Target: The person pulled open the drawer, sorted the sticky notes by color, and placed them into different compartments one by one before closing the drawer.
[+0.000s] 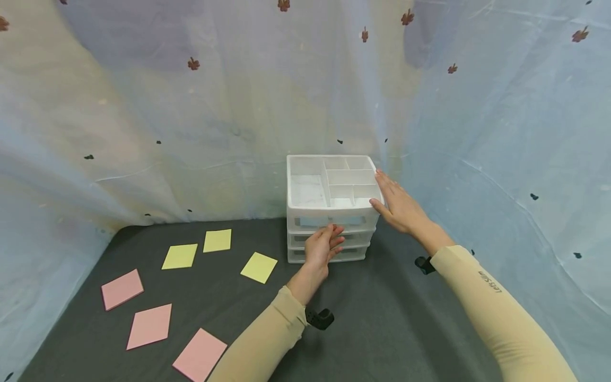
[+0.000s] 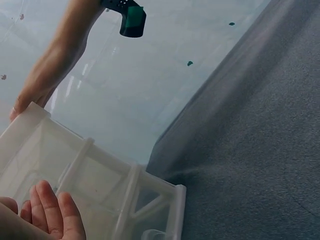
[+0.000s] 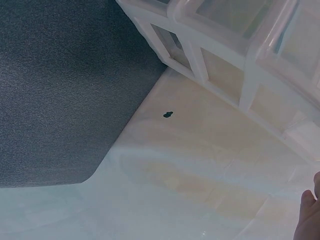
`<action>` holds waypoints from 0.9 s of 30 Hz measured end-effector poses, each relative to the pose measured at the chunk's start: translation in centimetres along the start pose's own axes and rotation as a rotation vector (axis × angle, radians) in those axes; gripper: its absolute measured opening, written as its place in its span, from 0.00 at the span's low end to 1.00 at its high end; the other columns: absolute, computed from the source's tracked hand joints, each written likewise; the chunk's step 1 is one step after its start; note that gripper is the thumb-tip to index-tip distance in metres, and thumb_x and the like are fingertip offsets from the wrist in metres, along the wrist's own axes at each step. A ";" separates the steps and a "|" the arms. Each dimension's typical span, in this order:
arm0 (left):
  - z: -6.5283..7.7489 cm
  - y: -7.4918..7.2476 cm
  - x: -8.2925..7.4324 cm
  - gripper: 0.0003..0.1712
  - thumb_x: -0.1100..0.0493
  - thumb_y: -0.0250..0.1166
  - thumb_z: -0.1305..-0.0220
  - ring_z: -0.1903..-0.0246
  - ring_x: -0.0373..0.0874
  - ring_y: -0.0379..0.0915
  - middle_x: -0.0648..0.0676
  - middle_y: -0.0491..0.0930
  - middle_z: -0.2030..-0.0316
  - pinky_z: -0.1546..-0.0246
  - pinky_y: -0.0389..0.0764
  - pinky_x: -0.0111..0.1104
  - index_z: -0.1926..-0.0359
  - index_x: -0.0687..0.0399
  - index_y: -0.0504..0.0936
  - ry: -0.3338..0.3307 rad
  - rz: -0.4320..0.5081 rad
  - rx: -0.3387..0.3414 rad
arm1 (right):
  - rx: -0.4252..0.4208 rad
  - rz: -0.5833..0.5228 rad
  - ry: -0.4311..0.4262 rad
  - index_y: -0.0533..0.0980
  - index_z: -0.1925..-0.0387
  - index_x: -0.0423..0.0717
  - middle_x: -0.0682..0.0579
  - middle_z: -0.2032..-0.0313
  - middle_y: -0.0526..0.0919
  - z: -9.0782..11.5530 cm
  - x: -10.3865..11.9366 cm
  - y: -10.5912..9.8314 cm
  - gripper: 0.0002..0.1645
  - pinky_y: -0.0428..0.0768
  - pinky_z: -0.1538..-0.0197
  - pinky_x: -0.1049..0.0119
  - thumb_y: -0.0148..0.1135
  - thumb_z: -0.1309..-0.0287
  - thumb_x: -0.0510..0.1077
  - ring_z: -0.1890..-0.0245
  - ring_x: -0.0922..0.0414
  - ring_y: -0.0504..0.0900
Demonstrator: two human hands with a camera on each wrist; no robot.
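Observation:
A white drawer unit with translucent drawers and a divided top tray stands at the back of the table. My left hand is at the front of its upper drawer, fingertips right at the middle of the drawer front. In the left wrist view, several fingers extend loosely before the drawers; the thumb is mostly cut off. My right hand rests along the unit's top right edge, fingers straight and thumb on the front corner. Only a sliver of it shows in the right wrist view.
Three yellow sticky-note pads and three pink ones lie on the dark tabletop, left of the unit. A pale patterned curtain hangs behind the table and along both sides.

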State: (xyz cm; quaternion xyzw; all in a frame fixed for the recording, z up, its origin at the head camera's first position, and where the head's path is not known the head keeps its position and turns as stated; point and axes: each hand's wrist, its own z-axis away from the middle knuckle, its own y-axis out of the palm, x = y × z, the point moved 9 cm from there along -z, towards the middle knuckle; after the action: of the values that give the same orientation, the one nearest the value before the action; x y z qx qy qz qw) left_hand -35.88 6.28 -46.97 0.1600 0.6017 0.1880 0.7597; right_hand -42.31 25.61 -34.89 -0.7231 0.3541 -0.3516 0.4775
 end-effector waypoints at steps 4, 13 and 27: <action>0.2 -0.3 0.5 0.20 0.50 0.61 0.21 0.61 0.39 0.86 0.55 0.88 0.49 0.56 0.86 0.34 0.41 0.61 0.82 -0.009 0.002 0.003 | 0.001 -0.010 0.002 0.42 0.17 0.40 0.44 0.17 0.42 0.1 0.1 0.0 0.46 0.49 0.21 0.42 0.41 0.18 0.63 0.18 0.42 0.46; 0.8 -1.1 2.3 0.23 0.52 0.60 0.21 0.61 0.40 0.86 0.56 0.88 0.49 0.55 0.86 0.36 0.37 0.65 0.79 -0.054 0.010 -0.005 | 0.007 -0.016 0.007 0.40 0.16 0.42 0.45 0.17 0.41 0.0 0.1 0.0 0.46 0.47 0.20 0.43 0.41 0.18 0.62 0.18 0.42 0.45; 0.6 -2.0 4.2 0.24 0.52 0.59 0.20 0.54 0.46 0.86 0.57 0.87 0.46 0.54 0.86 0.37 0.34 0.65 0.77 -0.096 0.005 -0.022 | 0.020 -0.009 0.014 0.40 0.16 0.41 0.45 0.17 0.40 0.1 0.3 -0.1 0.46 0.47 0.20 0.43 0.41 0.18 0.62 0.18 0.42 0.44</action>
State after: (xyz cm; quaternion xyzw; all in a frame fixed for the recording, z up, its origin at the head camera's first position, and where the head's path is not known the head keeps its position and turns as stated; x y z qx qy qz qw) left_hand -34.21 6.48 -51.38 0.1621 0.5622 0.1884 0.7888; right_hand -42.07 25.42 -34.77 -0.7176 0.3506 -0.3622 0.4805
